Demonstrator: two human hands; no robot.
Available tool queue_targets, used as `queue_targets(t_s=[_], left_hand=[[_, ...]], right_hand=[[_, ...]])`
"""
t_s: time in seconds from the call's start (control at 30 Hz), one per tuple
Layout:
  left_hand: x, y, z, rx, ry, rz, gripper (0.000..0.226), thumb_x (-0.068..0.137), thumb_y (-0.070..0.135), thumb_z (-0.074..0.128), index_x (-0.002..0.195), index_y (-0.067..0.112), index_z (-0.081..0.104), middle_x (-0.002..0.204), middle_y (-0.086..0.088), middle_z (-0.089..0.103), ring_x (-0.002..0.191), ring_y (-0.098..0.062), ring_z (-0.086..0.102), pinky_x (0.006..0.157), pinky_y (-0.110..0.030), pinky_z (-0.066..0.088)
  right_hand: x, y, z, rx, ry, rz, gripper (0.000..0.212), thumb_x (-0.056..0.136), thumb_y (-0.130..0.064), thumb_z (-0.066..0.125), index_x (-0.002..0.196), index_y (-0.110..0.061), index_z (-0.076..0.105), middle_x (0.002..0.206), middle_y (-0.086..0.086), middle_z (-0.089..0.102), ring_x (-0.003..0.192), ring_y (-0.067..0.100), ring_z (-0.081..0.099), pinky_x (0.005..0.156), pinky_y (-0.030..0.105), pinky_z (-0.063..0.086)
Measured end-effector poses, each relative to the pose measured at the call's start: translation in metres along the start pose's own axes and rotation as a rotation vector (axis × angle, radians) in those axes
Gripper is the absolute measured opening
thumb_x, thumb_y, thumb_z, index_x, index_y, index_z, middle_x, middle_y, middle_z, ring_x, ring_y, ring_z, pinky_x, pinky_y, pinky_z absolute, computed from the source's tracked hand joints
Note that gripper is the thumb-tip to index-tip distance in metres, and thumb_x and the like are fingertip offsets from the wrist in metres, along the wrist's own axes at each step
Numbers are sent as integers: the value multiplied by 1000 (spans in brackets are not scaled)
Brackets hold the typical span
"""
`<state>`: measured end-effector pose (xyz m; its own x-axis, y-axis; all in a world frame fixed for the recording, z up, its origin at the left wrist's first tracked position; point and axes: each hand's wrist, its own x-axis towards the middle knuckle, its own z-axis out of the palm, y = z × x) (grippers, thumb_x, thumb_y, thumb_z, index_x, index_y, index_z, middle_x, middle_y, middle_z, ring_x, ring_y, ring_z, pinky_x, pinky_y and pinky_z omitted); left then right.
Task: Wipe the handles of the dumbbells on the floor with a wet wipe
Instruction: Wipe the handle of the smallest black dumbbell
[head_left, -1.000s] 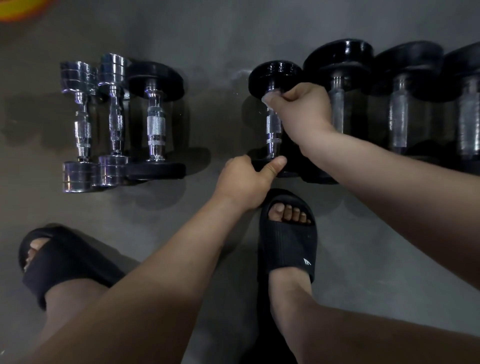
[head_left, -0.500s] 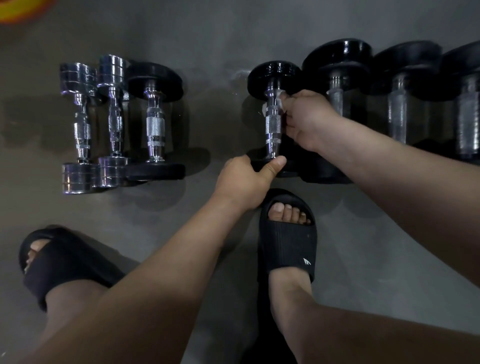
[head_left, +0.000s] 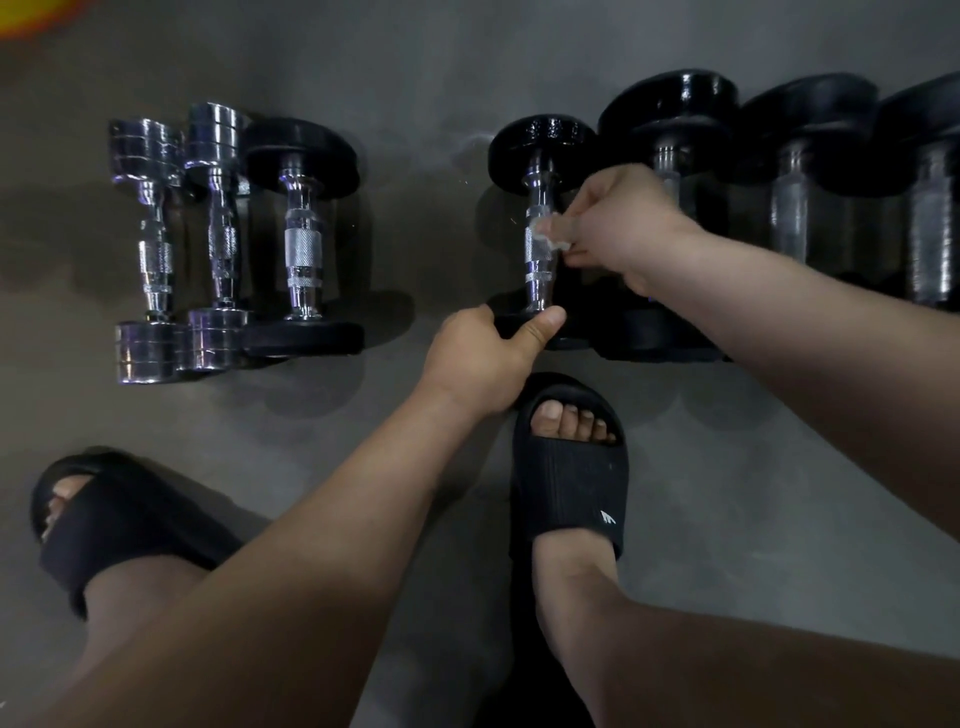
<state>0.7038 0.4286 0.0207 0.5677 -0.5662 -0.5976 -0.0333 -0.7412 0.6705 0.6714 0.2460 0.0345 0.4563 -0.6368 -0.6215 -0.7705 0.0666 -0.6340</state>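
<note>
A small black-plated dumbbell (head_left: 540, 150) lies on the grey floor at centre, its chrome handle (head_left: 539, 280) running away from me. My right hand (head_left: 621, 223) pinches a crumpled wet wipe (head_left: 549, 233) against the right side of the handle's middle. My left hand (head_left: 480, 358) grips the dumbbell's near black plate, thumb along its top edge. Three larger black dumbbells (head_left: 670, 130) lie side by side to the right, partly hidden by my right forearm.
Two chrome dumbbells (head_left: 150, 249) and a black-plated one (head_left: 302, 244) lie together at the left. My feet in black slides (head_left: 569, 467) stand on the floor just below the dumbbells. An orange-yellow object (head_left: 31, 13) shows at the top left corner.
My right hand has slid with the wipe from the handle's far end, near the far plate, down to its middle and round to the right side. My left hand has stayed on the near plate.
</note>
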Motion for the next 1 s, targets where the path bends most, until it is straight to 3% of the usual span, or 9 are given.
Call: queue_targets(t_s=[0.1, 0.2, 0.27, 0.37, 0.5, 0.57, 0.7, 0.87, 1.0], left_hand=[[-1, 1, -1, 1, 2, 4, 53, 88, 63, 64, 113, 18, 75, 104, 0, 76, 105, -16, 69, 93, -36, 54], [0, 2, -1, -3, -3, -1, 53, 87, 64, 65, 113, 19, 76, 104, 1, 77, 105, -15, 69, 93, -34, 54], [0, 2, -2, -21, -11, -12, 57, 83, 68, 65, 112, 20, 76, 103, 3, 77, 104, -14, 69, 93, -35, 55], [-1, 2, -1, -22, -18, -19, 67, 75, 75, 60, 112, 21, 76, 102, 5, 77, 102, -13, 70, 93, -36, 55], [-3, 5, -2, -26, -18, -19, 73, 69, 77, 55, 112, 22, 76, 103, 6, 77, 103, -11, 70, 94, -35, 55], [-2, 4, -3, -22, -24, -24, 71, 70, 77, 57, 112, 22, 76, 103, 6, 77, 104, -11, 70, 95, -35, 55], [-2, 4, -5, -20, -29, -15, 53, 84, 67, 66, 111, 22, 76, 103, 4, 77, 104, -13, 70, 94, -34, 55], [-3, 3, -3, -39, -20, -8, 48, 87, 61, 67, 113, 22, 76, 104, 5, 77, 104, -10, 69, 94, -32, 54], [-1, 2, -2, -41, -23, -16, 55, 83, 67, 67, 112, 21, 76, 102, 7, 77, 102, -10, 70, 94, -33, 55]], right_hand=[[11, -7, 5, 113, 156, -26, 40, 73, -32, 90, 60, -20, 53, 67, 7, 72, 63, 19, 69, 72, 46, 63], [7, -3, 12, 54, 226, -95, 37, 80, -38, 82, 62, -20, 55, 59, -3, 62, 53, 11, 57, 60, 29, 55], [3, 2, 13, 33, 186, -113, 28, 84, -37, 74, 72, -13, 66, 63, 1, 66, 60, 15, 64, 64, 30, 57], [6, 4, 6, 175, 74, -61, 17, 85, -20, 65, 73, -9, 69, 82, 20, 72, 81, 31, 73, 81, 51, 61], [6, 2, 2, 300, 12, -7, 18, 90, -5, 69, 76, -14, 62, 99, 19, 70, 97, 27, 72, 88, 41, 61], [7, 1, 4, 331, 20, 11, 21, 89, -8, 74, 76, -15, 58, 105, 21, 71, 100, 29, 72, 86, 38, 61], [12, -2, 7, 392, 54, 64, 32, 84, -24, 83, 71, -18, 54, 99, 17, 74, 90, 27, 74, 80, 38, 63], [11, -6, 14, 270, 170, 41, 43, 79, -37, 85, 60, -21, 50, 74, 9, 68, 67, 23, 67, 78, 48, 63], [-1, -6, 14, 7, 177, -63, 38, 78, -36, 82, 63, -22, 51, 70, 1, 61, 62, 16, 58, 64, 31, 53]])
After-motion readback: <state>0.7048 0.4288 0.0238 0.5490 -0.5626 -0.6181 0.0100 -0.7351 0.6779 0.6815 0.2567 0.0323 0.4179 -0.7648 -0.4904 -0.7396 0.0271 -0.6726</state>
